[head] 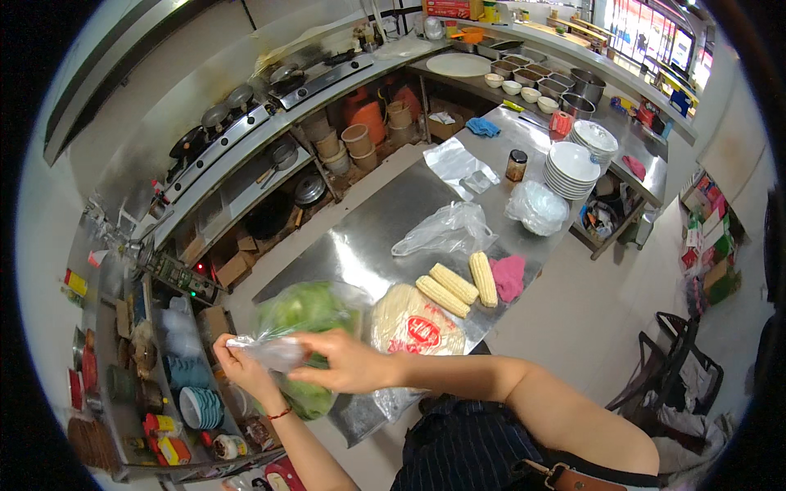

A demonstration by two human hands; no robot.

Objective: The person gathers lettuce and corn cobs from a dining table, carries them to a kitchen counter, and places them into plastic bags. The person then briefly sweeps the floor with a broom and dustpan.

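A clear plastic bag (270,351) is gathered at its neck between my two hands. My left hand (249,371) pinches the end of the neck. My right hand (347,362), slightly blurred, has its fingers around the gathered plastic beside it. Green leafy vegetables (301,310) fill the bag, which hangs over the near left end of the steel table (362,230). Just right of the bag lies a packet of pale flat food (393,313) in clear film with red print. Past it are three peeled corn cobs (454,283).
A pink cloth (508,278), an empty-looking plastic bag (445,230), a bagged bundle (537,208), a lidded jar (516,166) and stacked white plates (571,172) occupy the table. Gas stoves (221,138) line the wall; shelves with bowls (201,407) stand at left. A folded black cart (675,362) is at right.
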